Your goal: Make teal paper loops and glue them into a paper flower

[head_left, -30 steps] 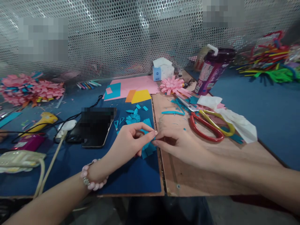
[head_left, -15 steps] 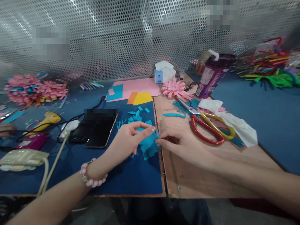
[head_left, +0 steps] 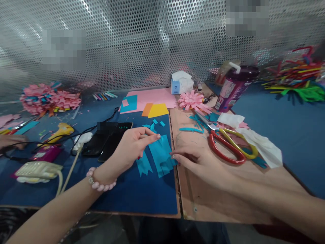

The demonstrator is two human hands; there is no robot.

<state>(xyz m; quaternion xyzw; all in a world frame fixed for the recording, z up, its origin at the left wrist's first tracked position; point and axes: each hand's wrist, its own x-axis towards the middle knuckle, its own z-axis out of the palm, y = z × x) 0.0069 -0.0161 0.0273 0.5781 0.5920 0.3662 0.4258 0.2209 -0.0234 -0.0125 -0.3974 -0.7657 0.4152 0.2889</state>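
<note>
My left hand (head_left: 134,144), with a pink bead bracelet (head_left: 100,184) on the wrist, is over the blue paper pieces with thumb and fingertips pinched together. What sits in that pinch, if anything, is too small to make out. My right hand (head_left: 200,159) is lower and to the right, its thumb and forefinger closed together at the edge of a blue paper piece (head_left: 162,152). I cannot make out what is between them. A notched blue paper strip (head_left: 144,166) lies below my left hand. Small blue paper scraps (head_left: 158,122) lie just beyond it.
Large red-and-yellow-handled scissors (head_left: 225,145) lie at right beside crumpled tissue (head_left: 264,144). Pink paper flower (head_left: 191,101), tissue box (head_left: 181,83) and purple cup (head_left: 233,89) stand behind. At left are phones (head_left: 111,142), a glue gun (head_left: 59,132), cables and another person's hand (head_left: 12,140).
My hands have moved apart; the left went leftward, away from the right hand's fingertips. More of the blue paper shows between them. The camera view has shifted slightly.
</note>
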